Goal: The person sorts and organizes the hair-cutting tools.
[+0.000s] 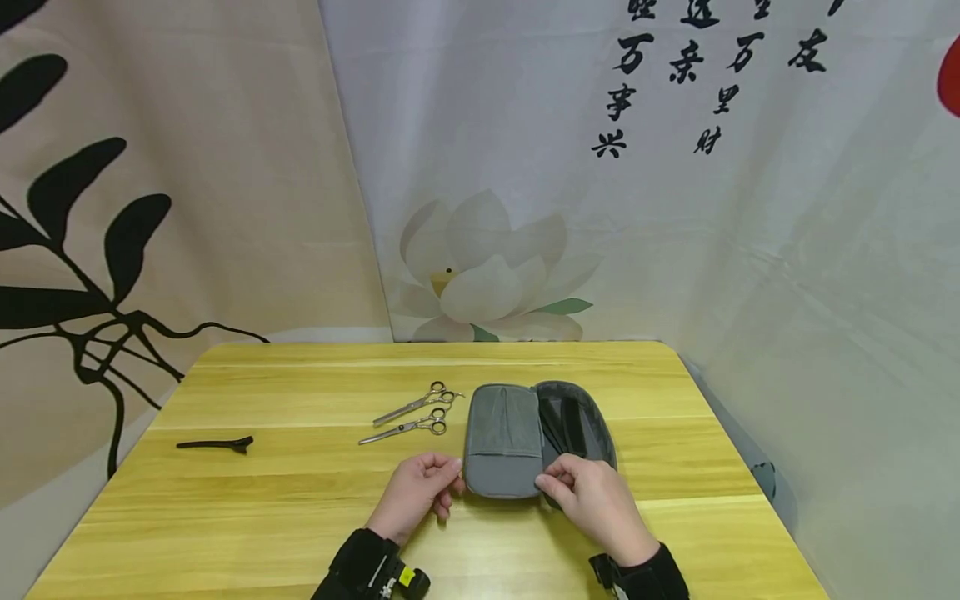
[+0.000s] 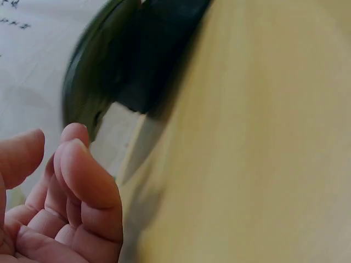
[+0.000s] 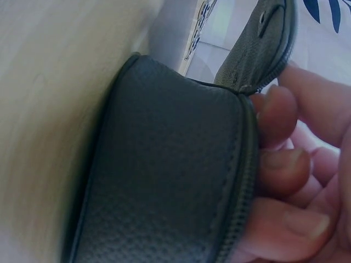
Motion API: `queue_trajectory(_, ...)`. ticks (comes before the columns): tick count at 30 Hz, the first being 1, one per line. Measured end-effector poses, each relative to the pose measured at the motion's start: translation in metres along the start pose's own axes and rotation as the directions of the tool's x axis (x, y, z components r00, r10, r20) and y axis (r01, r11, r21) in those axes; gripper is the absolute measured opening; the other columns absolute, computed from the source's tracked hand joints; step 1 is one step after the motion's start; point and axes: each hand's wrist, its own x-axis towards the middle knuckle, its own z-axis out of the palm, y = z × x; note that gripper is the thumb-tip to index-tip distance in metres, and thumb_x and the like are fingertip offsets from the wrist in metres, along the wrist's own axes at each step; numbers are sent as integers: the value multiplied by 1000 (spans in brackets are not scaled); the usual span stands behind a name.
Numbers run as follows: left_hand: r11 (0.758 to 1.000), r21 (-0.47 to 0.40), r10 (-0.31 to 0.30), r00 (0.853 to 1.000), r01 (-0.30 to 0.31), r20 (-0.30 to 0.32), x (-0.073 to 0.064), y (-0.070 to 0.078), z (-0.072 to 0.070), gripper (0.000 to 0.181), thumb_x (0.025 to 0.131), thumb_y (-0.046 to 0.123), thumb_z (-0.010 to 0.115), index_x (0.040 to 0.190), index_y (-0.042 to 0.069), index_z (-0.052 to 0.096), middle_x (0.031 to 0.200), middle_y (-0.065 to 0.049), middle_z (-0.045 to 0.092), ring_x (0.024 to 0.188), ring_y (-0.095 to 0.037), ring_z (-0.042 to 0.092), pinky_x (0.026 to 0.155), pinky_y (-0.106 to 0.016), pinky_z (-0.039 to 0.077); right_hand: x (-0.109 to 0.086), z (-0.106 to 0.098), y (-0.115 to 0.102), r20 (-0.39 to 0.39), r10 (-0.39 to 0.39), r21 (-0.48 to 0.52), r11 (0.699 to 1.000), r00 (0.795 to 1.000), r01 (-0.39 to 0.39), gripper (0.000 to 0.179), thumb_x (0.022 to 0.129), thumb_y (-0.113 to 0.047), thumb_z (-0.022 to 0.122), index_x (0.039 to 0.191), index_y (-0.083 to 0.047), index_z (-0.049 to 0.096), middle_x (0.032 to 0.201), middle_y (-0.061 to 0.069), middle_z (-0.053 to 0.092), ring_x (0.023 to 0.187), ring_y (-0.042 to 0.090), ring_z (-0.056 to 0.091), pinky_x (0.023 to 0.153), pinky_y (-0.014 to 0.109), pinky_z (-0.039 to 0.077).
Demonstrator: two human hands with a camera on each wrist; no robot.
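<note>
A grey zip case (image 1: 504, 442) lies unfolded on the table, its pocketed flap to the left and its deeper half to the right. Long black items (image 1: 567, 423) sit in the deeper half; their kind is unclear. My left hand (image 1: 422, 492) is at the flap's left edge, a fingertip right at the rim and the thumb apart from the fingers in the left wrist view. My right hand (image 1: 596, 504) pinches the flap's zipped edge near the fold. In the right wrist view, its other fingers rest along the zipper (image 3: 241, 181) of the deeper half.
Two pairs of hairdressing scissors (image 1: 408, 427) lie left of the case, one behind the other. Farther left is a black hair clip (image 1: 216, 444). The wooden table (image 1: 315, 500) ends at a printed cloth backdrop (image 1: 495, 167).
</note>
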Motion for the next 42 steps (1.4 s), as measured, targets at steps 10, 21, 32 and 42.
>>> queue_trajectory(10, 998, 49, 48, 975, -38, -215, -2, 19, -27, 34, 105, 25, 71, 119, -5, 67, 92, -10, 76, 62, -13, 59, 54, -25, 55, 0, -2, 0, -10, -14, -3, 1000, 1000, 14, 20, 94, -30, 84, 81, -32, 69, 63, -22, 53, 54, -4, 42, 53, 18, 36)
queue_trajectory(21, 788, 611, 288, 832, 75, -474, -15, 34, -83, 29, 106, 31, 69, 120, 6, 74, 106, -13, 75, 91, -23, 62, 73, -27, 46, -1, -2, 2, -48, -43, 13, 999, 998, 43, 21, 95, -29, 83, 80, -32, 69, 63, -22, 53, 53, -5, 41, 52, 18, 36)
queue_trajectory(32, 386, 893, 430, 812, 230, -394, -43, 41, -166, 49, 100, 25, 77, 131, -11, 65, 134, -41, 59, 120, -62, 56, 97, -73, 50, 1, 0, 1, -117, -85, 39, 995, 989, 90, 16, 96, -29, 83, 84, -32, 72, 67, -25, 58, 55, -8, 46, 54, 18, 40)
queue_trajectory(42, 68, 977, 366, 907, 200, -211, -48, 58, -229, 51, 92, 17, 84, 125, -16, 65, 122, -41, 66, 103, -60, 65, 86, -69, 57, 1, 0, 1, -175, -105, 59, 991, 979, 117, 14, 94, -24, 84, 86, -30, 74, 70, -23, 64, 58, -10, 48, 55, 17, 43)
